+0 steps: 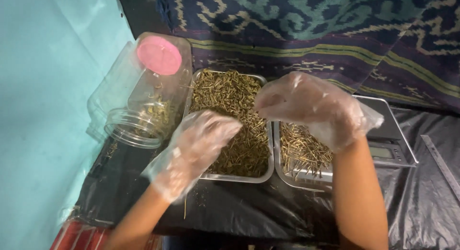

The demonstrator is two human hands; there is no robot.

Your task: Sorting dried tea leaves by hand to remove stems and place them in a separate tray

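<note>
Both your hands are up over the trays, each in a loose clear plastic glove, two gloves in all. Your left hand (199, 144) sits at centre-left of the frame, fingers curled down onto the near left edge of the big steel tray (266, 171), and the blur and the crinkled glove mean I can't tell whether it has pinched anything. Your right hand (306, 106) hovers just right of centre, fingers bent inward in a loose half-closed cup above the seam between the two trays; again I can't tell if anything is caught in it. Two metal trays sit side by side, touching: the larger one in the centre is heaped with dried green-brown herb stems (235, 120), while the smaller tray (297, 179) to its right holds a thin layer of straw-coloured stalks (302, 151). That smaller tray rests on one grey digital scale (390, 149) at the right of the frame. At upper left, one clear plastic jar (132, 120) lies tipped on its side beside the big tray, a little herb inside it, with one pink round lid (159, 55) just above it. One metal ruler (443, 163) lies on the black plastic sheet (239, 211) at the far right edge.
</note>
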